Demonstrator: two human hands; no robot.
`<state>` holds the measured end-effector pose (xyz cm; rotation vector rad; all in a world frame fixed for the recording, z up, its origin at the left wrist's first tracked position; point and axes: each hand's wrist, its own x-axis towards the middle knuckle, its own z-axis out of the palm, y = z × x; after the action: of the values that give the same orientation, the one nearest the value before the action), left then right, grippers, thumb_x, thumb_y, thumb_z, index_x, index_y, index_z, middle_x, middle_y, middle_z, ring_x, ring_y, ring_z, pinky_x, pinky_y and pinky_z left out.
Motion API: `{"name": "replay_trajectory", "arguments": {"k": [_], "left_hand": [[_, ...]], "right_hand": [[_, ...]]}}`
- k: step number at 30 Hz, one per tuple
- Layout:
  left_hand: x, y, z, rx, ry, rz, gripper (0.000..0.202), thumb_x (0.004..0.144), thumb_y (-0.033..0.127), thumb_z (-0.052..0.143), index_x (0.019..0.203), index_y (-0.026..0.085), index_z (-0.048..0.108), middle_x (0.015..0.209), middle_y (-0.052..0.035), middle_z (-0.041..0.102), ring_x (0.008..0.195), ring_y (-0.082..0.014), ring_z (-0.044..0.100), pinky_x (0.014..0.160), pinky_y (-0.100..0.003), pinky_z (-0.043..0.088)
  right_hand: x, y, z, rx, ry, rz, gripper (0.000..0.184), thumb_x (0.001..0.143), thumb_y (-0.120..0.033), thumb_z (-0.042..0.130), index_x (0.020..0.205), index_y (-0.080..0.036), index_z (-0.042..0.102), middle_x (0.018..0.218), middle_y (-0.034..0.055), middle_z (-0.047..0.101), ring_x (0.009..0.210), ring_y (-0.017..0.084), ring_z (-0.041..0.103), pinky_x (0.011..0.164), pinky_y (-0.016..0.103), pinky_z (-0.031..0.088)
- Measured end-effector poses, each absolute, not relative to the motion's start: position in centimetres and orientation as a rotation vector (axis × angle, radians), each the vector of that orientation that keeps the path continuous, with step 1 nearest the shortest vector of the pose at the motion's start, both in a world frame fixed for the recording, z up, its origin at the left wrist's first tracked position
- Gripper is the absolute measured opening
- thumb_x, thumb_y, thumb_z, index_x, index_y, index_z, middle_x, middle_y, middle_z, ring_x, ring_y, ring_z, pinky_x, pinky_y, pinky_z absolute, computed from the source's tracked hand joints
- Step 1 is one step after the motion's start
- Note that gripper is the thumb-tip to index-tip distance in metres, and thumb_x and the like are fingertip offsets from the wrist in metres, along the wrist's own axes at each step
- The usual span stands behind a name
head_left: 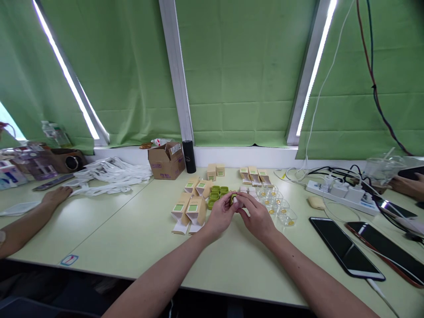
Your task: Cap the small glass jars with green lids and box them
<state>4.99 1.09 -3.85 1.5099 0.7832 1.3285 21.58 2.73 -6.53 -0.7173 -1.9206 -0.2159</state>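
My left hand [220,217] and my right hand [256,216] meet above the table, their fingers closed around a small green piece with a white part [233,198]; its exact kind is too small to make out. Just behind my left hand sit several small square green containers [215,195]. Small white pieces [251,191] lie behind my right hand, partly hidden by it. To its right are several clear plastic cups [287,216] with something yellow in them. Open cardboard boxes with green labels [196,207] stand left of my left hand.
More small cardboard boxes [253,174] stand farther back. A brown carton [166,161] and a black cylinder [188,157] are by the wall. At right lie phones [346,247], a power strip [342,196] and cables. Another person's hand [58,195] rests near white straps [112,174] at left.
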Motion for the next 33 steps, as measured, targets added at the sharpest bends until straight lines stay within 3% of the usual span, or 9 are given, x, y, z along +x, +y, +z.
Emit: {"name": "replay_trajectory", "arguments": {"k": [2,6,12,15,19,22,25,28,33], "left_hand": [[4.9,1.3,-3.9,1.494,0.784,1.342,0.059,0.088,0.054,0.077,0.129,0.014,0.066,0.122,-0.0168,0.073,0.114,-0.0282,0.069,0.101,-0.041,0.056],[4.6,1.9,-3.9,1.447,0.784,1.332,0.063,0.086,0.063,0.074,0.126,0.015,0.068,0.114,-0.015,0.076,0.1,-0.0266,0.073,0.09,-0.041,0.06],[4.4,2.1,-3.9,1.442,0.802,1.301,0.066,0.085,0.072,0.069,0.113,0.013,0.074,0.101,-0.0132,0.077,0.073,-0.0188,0.069,0.063,-0.029,0.056],[4.4,2.0,-4.1,1.407,0.833,1.311,0.068,0.089,0.076,0.061,0.106,0.011,0.075,0.092,-0.0131,0.076,0.07,-0.0187,0.068,0.059,-0.027,0.052],[4.1,1.8,-4.3,1.431,0.906,1.374,0.058,0.099,0.064,0.052,0.117,0.013,0.073,0.095,-0.0121,0.075,0.081,-0.0205,0.07,0.069,-0.029,0.054],[3.6,1.9,-4.4,1.645,0.993,1.453,0.042,0.101,0.042,0.059,0.135,0.019,0.064,0.119,-0.0129,0.071,0.107,-0.0238,0.067,0.088,-0.035,0.056],[3.2,1.8,-4.5,2.025,1.066,1.521,0.046,0.099,0.021,0.057,0.145,0.023,0.056,0.137,-0.0145,0.061,0.13,-0.0283,0.054,0.106,-0.046,0.05],[3.0,1.5,-4.2,2.367,1.113,1.527,0.05,0.097,0.011,0.053,0.144,0.026,0.055,0.141,-0.013,0.059,0.135,-0.031,0.043,0.112,-0.054,0.045],[3.1,1.0,-3.7,2.615,1.229,1.484,0.046,0.093,0.006,0.059,0.133,0.029,0.064,0.143,-0.0117,0.053,0.135,-0.0334,0.039,0.11,-0.057,0.045]], "right_hand": [[21.6,2.7,-6.5,-0.715,-1.918,-0.146,0.044,0.103,-0.022,0.054,0.147,-0.025,0.052,0.134,0.0139,0.07,0.121,0.028,0.071,0.097,0.045,0.065],[21.5,2.5,-6.6,-0.758,-1.874,0.041,0.053,0.102,-0.028,0.057,0.153,-0.025,0.043,0.125,0.0132,0.071,0.093,0.025,0.075,0.085,0.044,0.066],[21.4,2.4,-6.4,-0.794,-1.811,0.137,0.048,0.1,-0.029,0.058,0.146,-0.026,0.047,0.119,0.0111,0.072,0.088,0.023,0.072,0.08,0.042,0.064],[21.4,2.4,-6.3,-0.806,-1.759,0.174,0.045,0.098,-0.033,0.062,0.141,-0.025,0.051,0.12,0.0116,0.072,0.087,0.023,0.071,0.076,0.041,0.063],[21.3,2.6,-6.3,-0.816,-1.66,0.331,0.037,0.097,-0.038,0.064,0.131,-0.024,0.058,0.113,0.0105,0.073,0.084,0.022,0.07,0.075,0.04,0.063],[21.3,3.0,-6.5,-0.812,-1.557,0.519,0.035,0.096,-0.043,0.067,0.124,-0.022,0.063,0.107,0.0104,0.075,0.09,0.023,0.073,0.078,0.039,0.064],[21.2,3.3,-6.6,-0.799,-1.449,0.696,0.038,0.092,-0.049,0.072,0.118,-0.022,0.065,0.104,0.0107,0.077,0.093,0.024,0.074,0.081,0.041,0.064],[21.1,3.2,-6.6,-0.789,-1.377,0.8,0.043,0.089,-0.056,0.075,0.113,-0.021,0.065,0.092,0.0088,0.079,0.08,0.023,0.075,0.074,0.039,0.063],[20.9,2.8,-6.0,-0.815,-1.324,0.876,0.048,0.084,-0.063,0.078,0.102,-0.02,0.066,0.07,0.0038,0.075,0.061,0.02,0.07,0.06,0.034,0.059]]}}
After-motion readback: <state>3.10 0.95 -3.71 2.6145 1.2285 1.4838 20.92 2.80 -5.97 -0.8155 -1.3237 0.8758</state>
